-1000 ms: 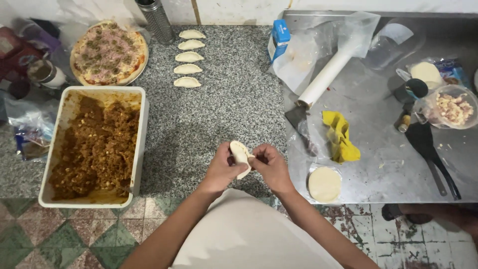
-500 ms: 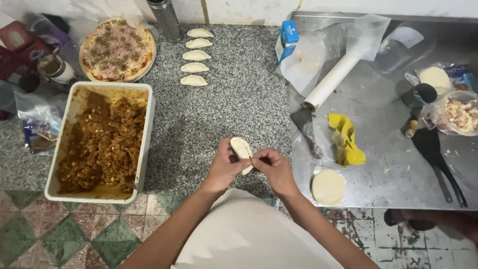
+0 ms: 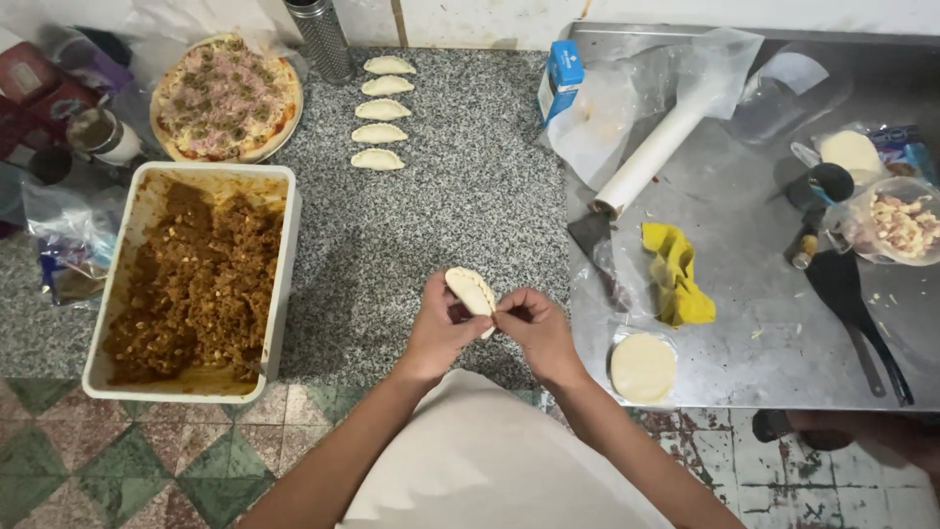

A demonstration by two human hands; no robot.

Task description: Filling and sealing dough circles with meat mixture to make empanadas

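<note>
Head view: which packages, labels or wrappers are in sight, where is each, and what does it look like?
Small carton: back edge of the metal table, upright, blue and white.
Printed bag: far right of the table, blue, under a pale dough round.
Clear plastic bag: left of the filling tray, crumpled, with blue and red contents.
Red box: far left corner, partly cut off.
No screens or signs.

On the speckled granite counter (image 3: 460,196) a row of five folded empanadas (image 3: 380,110) lies beside a topped pizza (image 3: 225,98). A white tub of brown meat filling (image 3: 196,279) stands near the edge. The steel table (image 3: 754,294) bears a roll of paper (image 3: 651,157), a yellow cloth (image 3: 678,274), a dough disc (image 3: 642,367) and perhaps a black spatula (image 3: 857,304).
</note>
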